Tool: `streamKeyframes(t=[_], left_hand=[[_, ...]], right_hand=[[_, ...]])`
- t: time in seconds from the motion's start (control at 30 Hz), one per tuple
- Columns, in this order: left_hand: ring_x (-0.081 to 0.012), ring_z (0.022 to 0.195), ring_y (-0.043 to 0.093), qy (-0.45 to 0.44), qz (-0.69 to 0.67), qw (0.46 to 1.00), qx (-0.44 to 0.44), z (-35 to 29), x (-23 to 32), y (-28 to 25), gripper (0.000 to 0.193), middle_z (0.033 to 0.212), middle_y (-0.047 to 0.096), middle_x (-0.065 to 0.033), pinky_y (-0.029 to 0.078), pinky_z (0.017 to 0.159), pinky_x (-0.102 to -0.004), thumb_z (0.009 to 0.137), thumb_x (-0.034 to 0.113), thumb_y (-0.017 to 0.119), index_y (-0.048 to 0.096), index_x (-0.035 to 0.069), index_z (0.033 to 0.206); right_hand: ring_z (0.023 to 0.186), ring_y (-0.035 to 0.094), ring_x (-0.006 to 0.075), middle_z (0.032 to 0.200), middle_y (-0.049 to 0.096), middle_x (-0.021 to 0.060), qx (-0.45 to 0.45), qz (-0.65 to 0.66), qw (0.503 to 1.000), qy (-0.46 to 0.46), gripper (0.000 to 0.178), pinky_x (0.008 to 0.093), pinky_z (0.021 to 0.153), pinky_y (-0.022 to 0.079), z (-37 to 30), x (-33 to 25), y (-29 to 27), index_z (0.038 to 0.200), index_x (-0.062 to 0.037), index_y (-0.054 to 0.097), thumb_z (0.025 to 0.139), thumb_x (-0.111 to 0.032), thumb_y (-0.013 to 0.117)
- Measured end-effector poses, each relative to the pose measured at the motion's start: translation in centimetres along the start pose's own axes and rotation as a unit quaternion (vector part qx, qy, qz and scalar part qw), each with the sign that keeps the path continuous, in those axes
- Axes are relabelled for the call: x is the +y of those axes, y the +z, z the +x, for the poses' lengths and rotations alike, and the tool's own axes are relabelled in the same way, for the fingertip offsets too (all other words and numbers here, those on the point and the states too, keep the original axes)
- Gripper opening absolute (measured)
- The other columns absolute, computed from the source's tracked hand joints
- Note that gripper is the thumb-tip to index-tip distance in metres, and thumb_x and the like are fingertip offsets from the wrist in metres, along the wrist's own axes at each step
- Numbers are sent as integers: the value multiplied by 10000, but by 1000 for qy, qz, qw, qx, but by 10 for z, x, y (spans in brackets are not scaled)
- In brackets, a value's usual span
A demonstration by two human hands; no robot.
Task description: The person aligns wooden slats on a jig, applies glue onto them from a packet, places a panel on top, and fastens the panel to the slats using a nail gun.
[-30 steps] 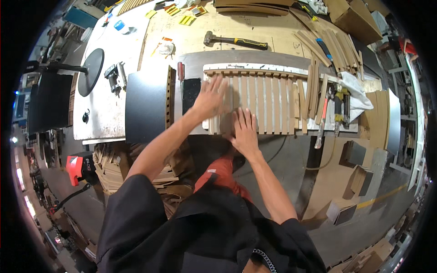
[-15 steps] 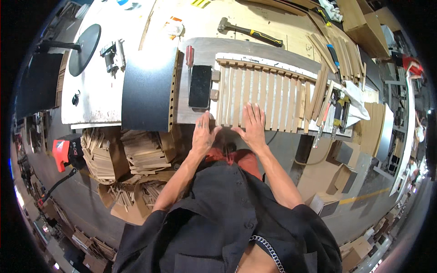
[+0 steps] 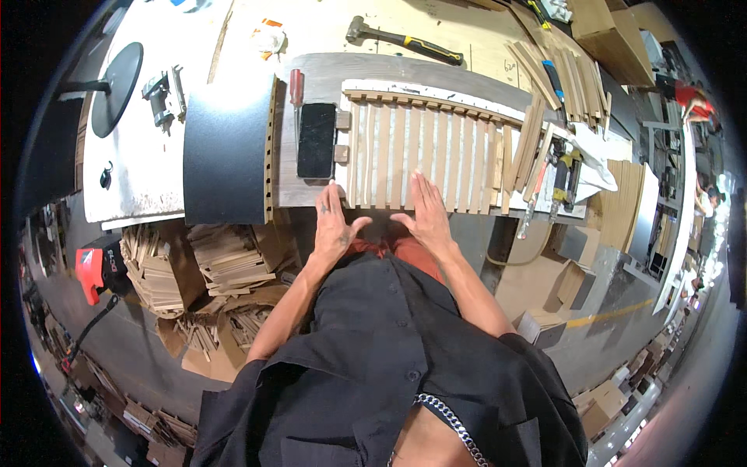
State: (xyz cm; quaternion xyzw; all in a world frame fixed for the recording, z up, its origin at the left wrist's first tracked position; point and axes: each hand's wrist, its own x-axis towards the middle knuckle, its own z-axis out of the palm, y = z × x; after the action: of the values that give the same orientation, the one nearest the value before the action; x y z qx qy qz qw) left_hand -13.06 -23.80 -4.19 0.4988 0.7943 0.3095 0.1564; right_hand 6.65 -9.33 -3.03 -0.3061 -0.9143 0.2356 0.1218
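A rack of parallel wooden slats (image 3: 405,156) lies on the workbench in front of me, with a notched rail (image 3: 436,102) across its far ends. My right hand (image 3: 428,220) is open, its fingers stretched over the near ends of the slats. At the bench's near edge, just below a black phone (image 3: 317,142), my left hand (image 3: 333,231) is also open, thumb spread. Neither hand holds anything. Two small wood blocks (image 3: 341,153) sit between the phone and the rack. Beside the phone lies a red-handled screwdriver (image 3: 296,89).
A black board with a notched edge (image 3: 227,148) lies left. Beyond the rack is a hammer (image 3: 405,40). Loose wood strips (image 3: 580,86) and pliers (image 3: 562,179) lie right. Boxes of wood strips (image 3: 148,272) stand below the bench, left. A nail gun (image 3: 160,101) rests far left.
The whole view has shifted, so the bench and its things sit farther left and slightly higher. Both hands stay open at the bench's near edge, with only slight movement.
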Motion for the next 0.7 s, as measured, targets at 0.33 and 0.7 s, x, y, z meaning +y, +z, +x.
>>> streamKeyframes(t=[0.33, 0.7], left_hand=[[-509, 1240, 419, -41, -20, 999, 8, 3, 13, 4, 1145, 1370, 413, -365, 352, 1064, -531, 739, 356, 855, 137, -106, 1502], [-488, 1426, 248, -138, -38, 986, -83, 3, 23, -7, 1125, 1524, 268, -340, 183, 1199, -521, 798, 288, 812, 36, -55, 1538]], right_hand=[[1240, 520, 409, 1328, 537, 287, 14, -41, 999, -22, 854, 468, 1094, 385, 4, 2, -7, 1424, 125, 325, 844, -372, 707], [1265, 506, 413, 1394, 504, 252, -22, -11, 999, -39, 953, 466, 1098, 392, 0, 25, -36, 1471, 64, 288, 768, -337, 792]])
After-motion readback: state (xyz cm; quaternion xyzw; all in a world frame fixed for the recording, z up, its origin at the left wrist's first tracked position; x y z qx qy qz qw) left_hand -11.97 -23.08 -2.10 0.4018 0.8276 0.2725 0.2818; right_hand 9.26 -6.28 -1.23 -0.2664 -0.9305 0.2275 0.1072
